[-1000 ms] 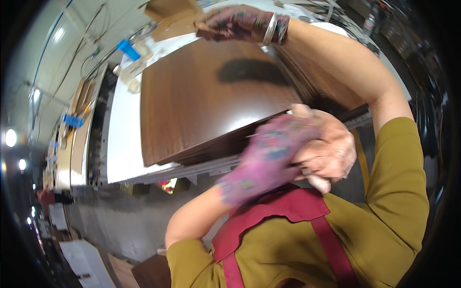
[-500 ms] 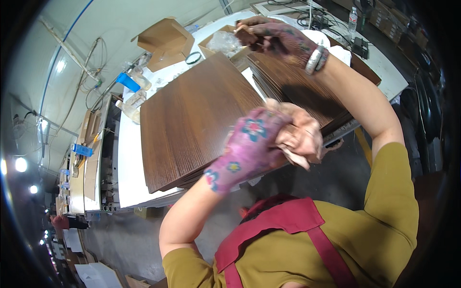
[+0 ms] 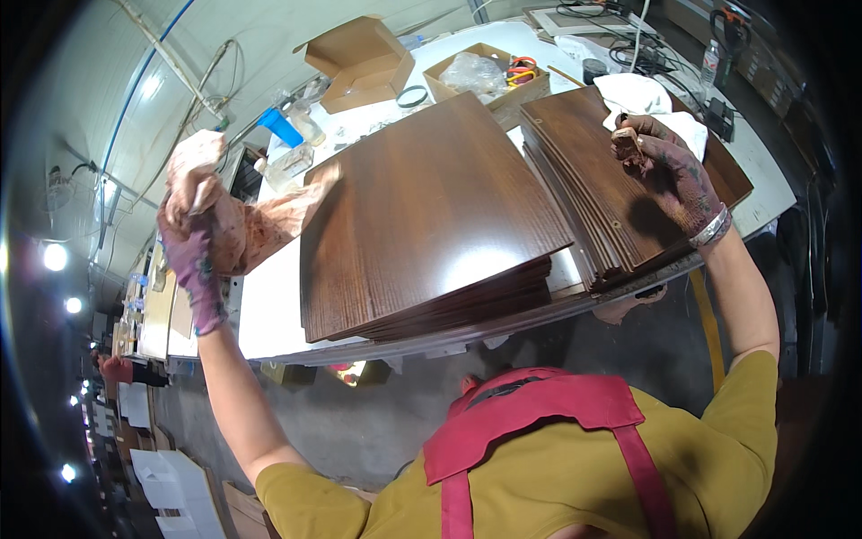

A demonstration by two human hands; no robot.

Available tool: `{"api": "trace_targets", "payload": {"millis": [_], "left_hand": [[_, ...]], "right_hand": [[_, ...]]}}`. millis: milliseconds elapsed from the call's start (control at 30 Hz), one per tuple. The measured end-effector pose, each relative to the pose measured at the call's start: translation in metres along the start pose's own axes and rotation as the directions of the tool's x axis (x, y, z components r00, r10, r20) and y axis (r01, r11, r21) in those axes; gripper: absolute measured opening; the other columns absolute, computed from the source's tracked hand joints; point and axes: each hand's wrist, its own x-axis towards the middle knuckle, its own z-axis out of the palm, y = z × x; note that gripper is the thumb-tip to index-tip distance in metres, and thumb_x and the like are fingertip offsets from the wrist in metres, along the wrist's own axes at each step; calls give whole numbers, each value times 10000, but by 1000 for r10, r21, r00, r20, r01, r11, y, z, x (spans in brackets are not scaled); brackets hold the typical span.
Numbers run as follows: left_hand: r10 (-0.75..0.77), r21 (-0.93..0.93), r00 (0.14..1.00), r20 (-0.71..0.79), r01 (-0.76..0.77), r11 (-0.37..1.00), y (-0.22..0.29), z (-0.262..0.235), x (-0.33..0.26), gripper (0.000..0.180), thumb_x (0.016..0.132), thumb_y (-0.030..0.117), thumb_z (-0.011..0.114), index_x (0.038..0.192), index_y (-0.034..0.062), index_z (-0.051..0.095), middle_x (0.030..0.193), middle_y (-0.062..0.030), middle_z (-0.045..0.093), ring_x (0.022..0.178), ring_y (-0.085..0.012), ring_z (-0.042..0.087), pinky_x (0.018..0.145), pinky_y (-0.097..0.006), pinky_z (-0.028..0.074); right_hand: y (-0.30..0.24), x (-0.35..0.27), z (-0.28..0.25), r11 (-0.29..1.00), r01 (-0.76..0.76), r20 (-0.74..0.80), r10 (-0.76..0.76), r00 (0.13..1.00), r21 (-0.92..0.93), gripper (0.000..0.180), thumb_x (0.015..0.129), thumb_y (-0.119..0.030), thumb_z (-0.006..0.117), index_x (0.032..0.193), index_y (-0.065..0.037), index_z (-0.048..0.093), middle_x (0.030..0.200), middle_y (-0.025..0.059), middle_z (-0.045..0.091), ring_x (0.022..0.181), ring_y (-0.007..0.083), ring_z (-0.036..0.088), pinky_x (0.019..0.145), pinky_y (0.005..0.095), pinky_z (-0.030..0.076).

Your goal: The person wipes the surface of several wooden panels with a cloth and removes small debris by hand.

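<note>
My left hand (image 3: 192, 265), in a purple patterned glove, is raised past the left edge of a stack of dark brown wood-grain panels (image 3: 422, 207). It grips a pinkish, brown-stained rag (image 3: 256, 235) whose loose end trails toward the panels' left side. Over a second stack of brown panels (image 3: 575, 153), my right hand (image 3: 678, 175) is closed around a small brown-stained pad (image 3: 631, 151). That hand wears a darkly stained glove. The exact kind of pad is hard to make out.
Behind the panels stand an open cardboard box (image 3: 364, 67) and a carton (image 3: 534, 87) holding plastic bags and orange-handled scissors. A blue cup (image 3: 281, 128) and plastic bottles are at the left. White cloth (image 3: 642, 94), cables and a water bottle (image 3: 710, 63) lie toward the far right.
My left hand has swung with the rag from the front of the panels to their far left. The right hand has shifted right and lower, still with the pad.
</note>
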Motion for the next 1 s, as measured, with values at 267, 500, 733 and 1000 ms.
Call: {"api": "trace_targets", "payload": {"millis": [267, 500, 733, 1000], "left_hand": [[-369, 41, 929, -27, 370, 928, -174, 0, -59, 345, 868, 165, 650, 1158, -10, 586, 976, -52, 645, 879, -129, 597, 773, -284, 518], [-683, 83, 540, 491, 752, 654, -294, 78, -179, 447, 982, 386, 520, 1221, 17, 604, 1105, -77, 632, 1019, -177, 563, 843, -286, 478], [-680, 268, 585, 441, 638, 722, -199, 4, -91, 437, 969, 345, 547, 1256, 16, 563, 1106, -130, 646, 979, -222, 637, 874, -320, 506], [-711, 223, 226, 667, 849, 479, -88, 22, -60, 601, 944, 549, 511, 1244, 28, 524, 938, 4, 540, 829, -92, 579, 737, -250, 496]], "right_hand": [[37, 4, 52, 1000, 3, -123, -2, 992, 5, 331, 858, -139, 673, 1168, -51, 601, 1040, 15, 633, 897, 58, 598, 686, 134, 454], [76, 6, 48, 978, 177, -194, -196, 961, -110, 370, 884, -159, 658, 1222, -27, 584, 1143, 62, 634, 1045, 133, 594, 917, 269, 456], [101, 1, 52, 985, 133, -351, -164, 922, -112, 424, 905, -182, 636, 1274, 2, 537, 1139, 56, 608, 1038, 129, 573, 907, 248, 443], [108, 38, 125, 983, 56, -312, -110, 944, -174, 252, 878, -108, 573, 1108, -7, 601, 898, 22, 554, 744, 87, 474, 704, 237, 403]]}}
